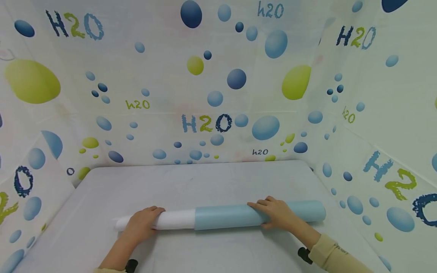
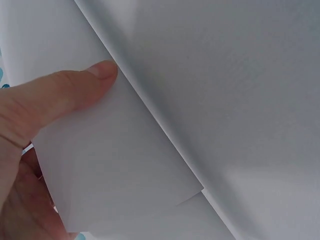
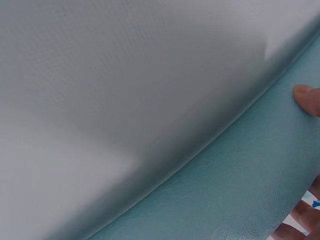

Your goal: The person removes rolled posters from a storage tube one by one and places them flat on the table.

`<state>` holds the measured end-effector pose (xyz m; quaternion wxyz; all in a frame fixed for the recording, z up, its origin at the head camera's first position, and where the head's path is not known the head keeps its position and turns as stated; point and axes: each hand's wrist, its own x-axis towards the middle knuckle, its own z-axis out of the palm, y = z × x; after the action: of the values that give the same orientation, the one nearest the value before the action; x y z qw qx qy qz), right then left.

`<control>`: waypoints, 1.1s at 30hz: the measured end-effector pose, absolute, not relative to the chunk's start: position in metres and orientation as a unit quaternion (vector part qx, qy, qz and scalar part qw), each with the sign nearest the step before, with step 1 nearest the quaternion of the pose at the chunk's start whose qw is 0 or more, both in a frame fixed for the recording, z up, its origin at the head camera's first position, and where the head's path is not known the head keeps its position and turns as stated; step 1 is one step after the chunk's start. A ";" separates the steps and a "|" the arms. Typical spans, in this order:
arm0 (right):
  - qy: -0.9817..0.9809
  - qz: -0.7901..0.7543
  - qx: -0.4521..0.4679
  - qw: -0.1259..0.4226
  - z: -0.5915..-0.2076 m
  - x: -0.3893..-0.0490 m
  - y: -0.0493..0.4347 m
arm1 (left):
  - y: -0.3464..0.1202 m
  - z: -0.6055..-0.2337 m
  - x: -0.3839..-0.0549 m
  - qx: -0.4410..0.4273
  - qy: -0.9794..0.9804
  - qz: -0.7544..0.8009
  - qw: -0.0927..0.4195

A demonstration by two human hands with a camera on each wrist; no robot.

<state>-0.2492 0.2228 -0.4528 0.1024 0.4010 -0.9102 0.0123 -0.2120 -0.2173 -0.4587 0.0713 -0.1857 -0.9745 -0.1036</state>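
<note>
A long roll lies crosswise on the white table. Its left part is a white paper roll (image 1: 179, 220), and a wider light blue sheet (image 1: 223, 218) is wrapped around the right part. Near the white end my left hand (image 1: 140, 224) grips the roll, fingers over the far side. In the left wrist view the thumb (image 2: 95, 82) presses the white surface close to where it meets the table. My right hand (image 1: 278, 214) holds the blue part from above. The right wrist view shows its thumb (image 3: 309, 100) on the wrinkled blue surface, with the other fingers round the far side.
The white-covered table (image 1: 205, 182) reaches back to a wall hanging (image 1: 170, 76) printed with bubbles and H2O lettering, which also covers both sides. Black bands (image 1: 305, 255) sit at both wrists, by the beige sleeves (image 1: 336, 254).
</note>
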 end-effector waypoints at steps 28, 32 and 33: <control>-0.923 -0.002 0.374 0.089 -0.453 -0.242 0.247 | -0.230 -0.462 -0.203 -0.150 -0.980 -0.108 0.075; -0.927 -0.005 0.365 0.089 -0.452 -0.241 0.248 | -0.230 -0.463 -0.203 -0.153 -0.979 -0.103 0.087; -0.928 -0.005 0.362 0.089 -0.452 -0.241 0.248 | -0.230 -0.462 -0.202 -0.155 -0.979 -0.100 0.089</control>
<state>-0.2414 0.2485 -0.4518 0.0885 0.3618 -0.9280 -0.0052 -0.2024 -0.2296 -0.4622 0.0894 -0.1546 -0.9788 -0.1004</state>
